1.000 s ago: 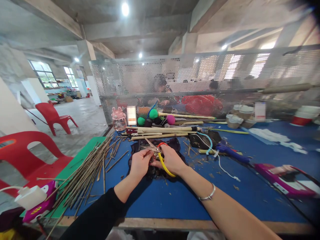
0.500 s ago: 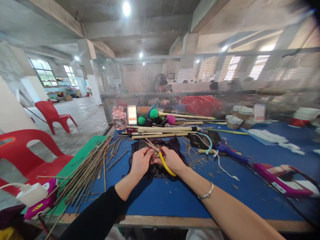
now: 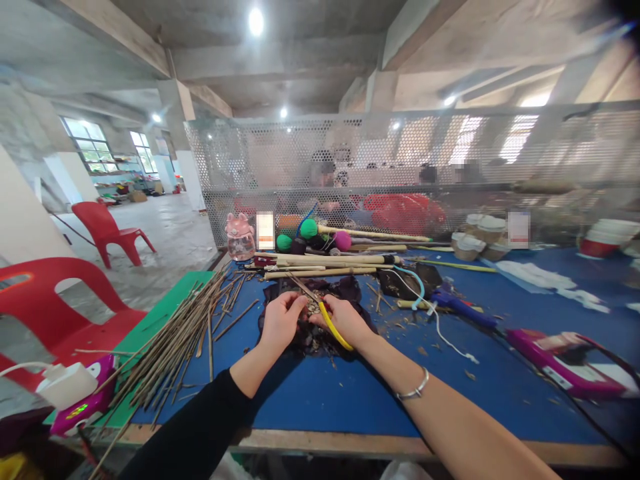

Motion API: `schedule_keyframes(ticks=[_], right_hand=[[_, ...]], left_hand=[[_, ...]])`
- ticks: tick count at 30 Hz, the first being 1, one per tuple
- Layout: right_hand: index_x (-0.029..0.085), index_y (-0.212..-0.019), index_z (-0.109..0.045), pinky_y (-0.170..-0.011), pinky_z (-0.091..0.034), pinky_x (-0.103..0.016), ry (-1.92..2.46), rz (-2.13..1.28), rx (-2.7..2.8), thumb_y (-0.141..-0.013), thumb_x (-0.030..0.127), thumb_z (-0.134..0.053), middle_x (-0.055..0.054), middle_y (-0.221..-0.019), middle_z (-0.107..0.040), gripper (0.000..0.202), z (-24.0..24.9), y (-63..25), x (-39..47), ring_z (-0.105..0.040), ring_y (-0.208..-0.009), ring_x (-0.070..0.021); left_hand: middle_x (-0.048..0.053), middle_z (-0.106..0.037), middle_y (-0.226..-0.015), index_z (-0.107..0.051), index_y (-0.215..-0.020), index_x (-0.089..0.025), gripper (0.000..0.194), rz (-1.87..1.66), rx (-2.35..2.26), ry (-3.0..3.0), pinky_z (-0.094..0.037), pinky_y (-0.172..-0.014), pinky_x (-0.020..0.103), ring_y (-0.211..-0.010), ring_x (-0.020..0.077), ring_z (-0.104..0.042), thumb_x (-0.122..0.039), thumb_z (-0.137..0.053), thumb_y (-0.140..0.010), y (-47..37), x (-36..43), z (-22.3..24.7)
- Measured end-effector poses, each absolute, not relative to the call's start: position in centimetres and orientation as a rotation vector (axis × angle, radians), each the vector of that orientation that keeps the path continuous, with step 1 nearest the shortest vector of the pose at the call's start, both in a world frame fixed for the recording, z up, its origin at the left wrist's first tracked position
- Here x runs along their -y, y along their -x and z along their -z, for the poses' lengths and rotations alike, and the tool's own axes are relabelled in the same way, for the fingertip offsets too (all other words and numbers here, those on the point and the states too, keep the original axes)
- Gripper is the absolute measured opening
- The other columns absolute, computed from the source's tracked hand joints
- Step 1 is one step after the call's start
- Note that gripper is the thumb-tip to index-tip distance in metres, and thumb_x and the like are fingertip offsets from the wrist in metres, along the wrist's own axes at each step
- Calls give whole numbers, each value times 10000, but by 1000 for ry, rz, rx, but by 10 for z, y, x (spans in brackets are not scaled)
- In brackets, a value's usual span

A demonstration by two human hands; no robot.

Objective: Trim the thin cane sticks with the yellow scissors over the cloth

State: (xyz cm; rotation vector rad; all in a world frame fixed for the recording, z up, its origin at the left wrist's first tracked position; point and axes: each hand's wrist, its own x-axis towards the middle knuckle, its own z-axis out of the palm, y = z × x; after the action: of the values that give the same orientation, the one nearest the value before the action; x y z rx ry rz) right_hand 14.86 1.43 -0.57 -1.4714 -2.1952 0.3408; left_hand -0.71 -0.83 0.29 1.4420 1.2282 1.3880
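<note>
Yellow-handled scissors [image 3: 334, 327] are held in my right hand [image 3: 345, 320], with their blades pointing up and to the left. My left hand [image 3: 281, 321] is closed beside them, thumb against the fingers; whatever it pinches is too small to make out. Both hands are over a dark crumpled cloth [image 3: 350, 288] that bears small dry plant bits [image 3: 314, 308]. A heap of thin brown sticks [image 3: 175, 333] lies left of my left hand. Behind the cloth are thicker pale sticks [image 3: 325, 271].
Green balls [image 3: 309, 228] and a pink ball [image 3: 342, 241] lie near the mesh partition [image 3: 280, 153], beside a pink bottle [image 3: 240, 237]. On the right are a purple-and-blue tool [image 3: 465, 310], white cord and lidded tubs [image 3: 467, 245]. Red chairs [image 3: 65, 300] stand left.
My hands have drawn slightly apart, and more of the plant bits shows between them. The scissors remain in my right hand.
</note>
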Motion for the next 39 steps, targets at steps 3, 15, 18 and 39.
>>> schedule_keyframes(ticks=[3, 15, 18, 39], right_hand=[[200, -851, -486, -528, -298, -215, 1498, -313, 2225, -672, 543, -573, -19, -710, -595, 397, 5, -148, -11, -549, -628, -151], [193, -872, -472, -546, -311, -221, 1479, -362, 2184, -732, 512, -523, -22, -742, -586, 351, 7, -148, -11, -544, -643, -144], [189, -892, -471, -583, -335, -225, 1448, -362, 2143, -703, 491, -567, -28, -798, -583, 369, 7, -147, -10, -547, -694, -147], [197, -838, -486, -491, -277, -211, 1541, -251, 2141, -633, 554, -604, -14, -706, -582, 427, 7, -145, -11, -525, -568, -128]], left_hand=[[9, -603, -599, -594, -761, -133, 241, -1448, -1174, -1408, -416, -481, 190, -507, 98, -525, -364, -563, -698, 7, 8, -4], [42, -634, -711, -623, -887, -128, 316, -1353, -1158, -1252, -422, -427, 180, -575, 113, -551, -365, -589, -681, 5, 10, -7], [46, -628, -721, -624, -880, -117, 309, -1321, -1091, -1203, -433, -449, 179, -576, 104, -543, -348, -601, -676, 3, 9, -4], [30, -618, -628, -618, -753, -115, 259, -1375, -1103, -1264, -399, -396, 167, -491, 87, -517, -361, -598, -672, 5, 10, -5]])
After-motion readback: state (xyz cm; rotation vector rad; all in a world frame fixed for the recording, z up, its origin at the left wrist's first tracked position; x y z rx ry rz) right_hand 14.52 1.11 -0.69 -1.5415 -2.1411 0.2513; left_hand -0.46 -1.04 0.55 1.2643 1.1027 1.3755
